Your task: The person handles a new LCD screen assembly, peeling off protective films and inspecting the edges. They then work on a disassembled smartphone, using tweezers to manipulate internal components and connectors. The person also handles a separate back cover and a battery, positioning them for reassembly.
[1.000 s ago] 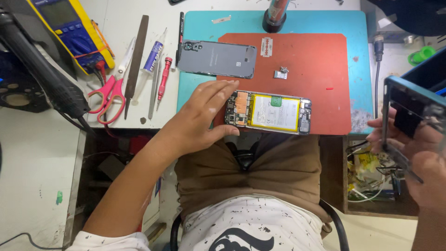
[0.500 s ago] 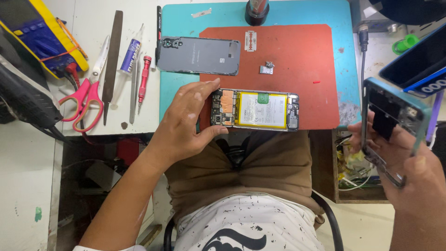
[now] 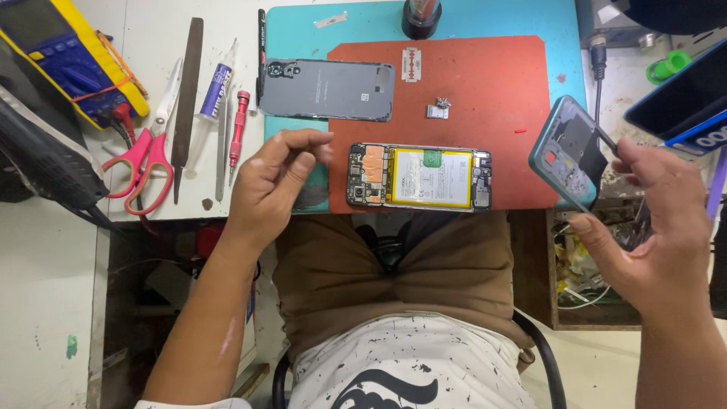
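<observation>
An opened phone (image 3: pixel 419 177) with its battery and boards showing lies on the red mat (image 3: pixel 485 98) near the table's front edge. My left hand (image 3: pixel 276 182) hovers just left of it, fingers curled and pinched together, holding nothing that I can see. My right hand (image 3: pixel 651 227) is off the table's right side and holds a teal phone frame (image 3: pixel 569 151) tilted on edge. A grey back cover (image 3: pixel 327 89) lies flat above the opened phone. A small metal part (image 3: pixel 438 108) rests on the mat.
Left of the mats lie red-handled scissors (image 3: pixel 144 163), a file (image 3: pixel 185 91), a glue syringe (image 3: pixel 214 87), a red screwdriver (image 3: pixel 238 125) and a yellow multimeter (image 3: pixel 68 57). A razor blade (image 3: pixel 410 64) and a dark round pot (image 3: pixel 421 17) sit at the back. Another phone (image 3: pixel 678 95) is at right.
My left hand has lifted off the opened phone and drawn left, closing its fingers. My right hand has brought the teal frame in toward the table's right edge.
</observation>
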